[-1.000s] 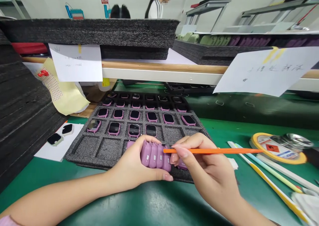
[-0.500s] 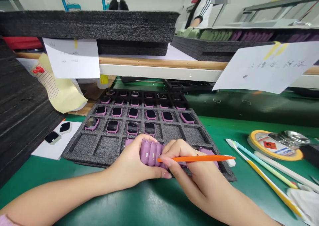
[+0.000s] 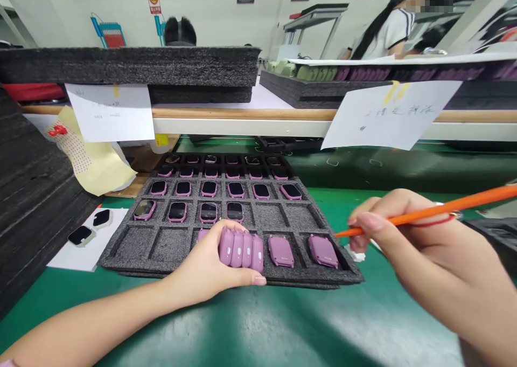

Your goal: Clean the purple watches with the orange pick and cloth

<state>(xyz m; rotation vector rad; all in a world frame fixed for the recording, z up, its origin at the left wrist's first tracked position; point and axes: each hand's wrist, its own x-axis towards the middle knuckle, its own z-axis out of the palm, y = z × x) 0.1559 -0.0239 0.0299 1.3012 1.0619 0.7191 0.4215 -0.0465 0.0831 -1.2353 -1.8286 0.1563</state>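
Note:
My left hand (image 3: 208, 262) is closed around a row of several purple watch cases (image 3: 241, 249), pressed side by side over the front of a black foam tray (image 3: 250, 279). Small oval side buttons on them face me. My right hand (image 3: 404, 232) pinches an orange pointed stick (image 3: 476, 200) beyond the tray's right corner, its tip pointing left, apart from the cases. Two purple watch cases, one (image 3: 281, 250) nearer my left hand and another (image 3: 323, 250) at the corner, lie back side up in front compartments. Purple watches (image 3: 209, 189), screens up, fill most compartments behind.
Two pale watches (image 3: 82, 236) lie on white paper (image 3: 60, 255) at left. A shelf (image 3: 242, 122) with foam trays (image 3: 121, 65) and hanging paper notes (image 3: 390, 116) crosses above the table. A white scrap (image 3: 356, 254) sits beside the tray. A person in white (image 3: 390, 33) is behind.
My right hand has moved away from the watch cases to the right, taking the orange stick along. My left hand keeps its hold. The view has turned rightward and slightly up.

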